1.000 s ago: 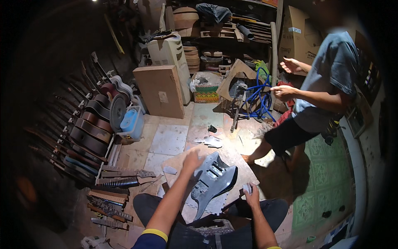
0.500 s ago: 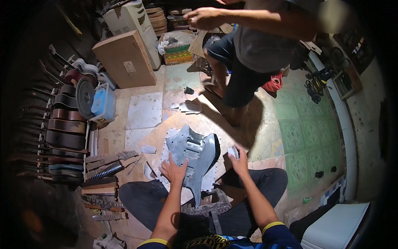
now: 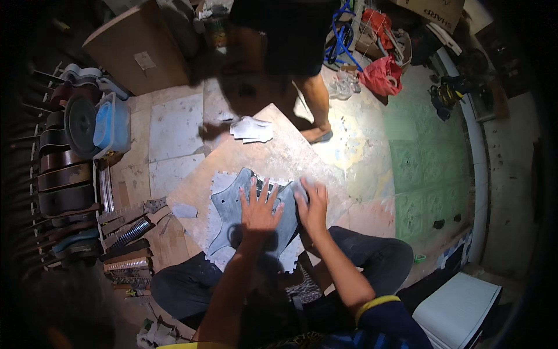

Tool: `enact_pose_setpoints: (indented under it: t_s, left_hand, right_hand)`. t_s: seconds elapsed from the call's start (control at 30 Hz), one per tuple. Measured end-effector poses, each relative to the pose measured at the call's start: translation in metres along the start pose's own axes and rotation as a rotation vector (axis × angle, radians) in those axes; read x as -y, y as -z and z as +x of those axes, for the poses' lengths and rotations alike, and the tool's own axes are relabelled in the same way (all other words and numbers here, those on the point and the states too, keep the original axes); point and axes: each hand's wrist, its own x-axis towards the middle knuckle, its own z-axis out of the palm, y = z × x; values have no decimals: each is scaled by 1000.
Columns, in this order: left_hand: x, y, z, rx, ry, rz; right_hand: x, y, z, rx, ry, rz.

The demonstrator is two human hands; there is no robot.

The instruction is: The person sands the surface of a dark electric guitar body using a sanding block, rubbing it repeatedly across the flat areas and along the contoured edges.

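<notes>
A grey electric guitar body [image 3: 231,205] lies flat on a white foam mat [image 3: 221,181] with a toothed edge, in front of my crossed legs. Its routed cavities are partly hidden by my hands. My left hand [image 3: 260,212] rests flat on the body's upper face, fingers spread. At the body's right edge my right hand [image 3: 314,210] presses a small greyish piece, which looks like folded sandpaper [image 3: 300,191], against the rim. White folded sheets [image 3: 251,130] lie on the board beyond the mat, and a smaller pale piece [image 3: 185,210] sits left of it.
A large board [image 3: 200,174] lies under the mat. Guitars [image 3: 64,168] line a rack at the left, with necks and tools [image 3: 133,230] on the floor nearby. Another person's leg [image 3: 315,102] stands beyond the board. A red bag [image 3: 381,75] and a white box [image 3: 456,305] are to the right.
My right hand has come in from the right onto the guitar body's edge. My left hand has shifted further up the body, which is turned somewhat. The other person has moved left.
</notes>
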Motion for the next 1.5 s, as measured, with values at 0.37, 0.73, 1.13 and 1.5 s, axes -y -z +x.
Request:
enact_pose_setpoints:
  t_s: [0.37,0.73,1.13,1.5]
  left_hand:
    - [12,-12,3,-256,-61,90]
    - [1,0,2,-150,0,3]
    - [7,-5,0,-128,8,-41]
    - [11,-7,-1,-171,14,-62]
  right_hand:
    - [-1,-6,11,72,-69,17]
    - [7,-7,21,-2,-52,13]
    - [-8,4,-39,29,-22,-64]
    - [1,13,-65,82,18,-87]
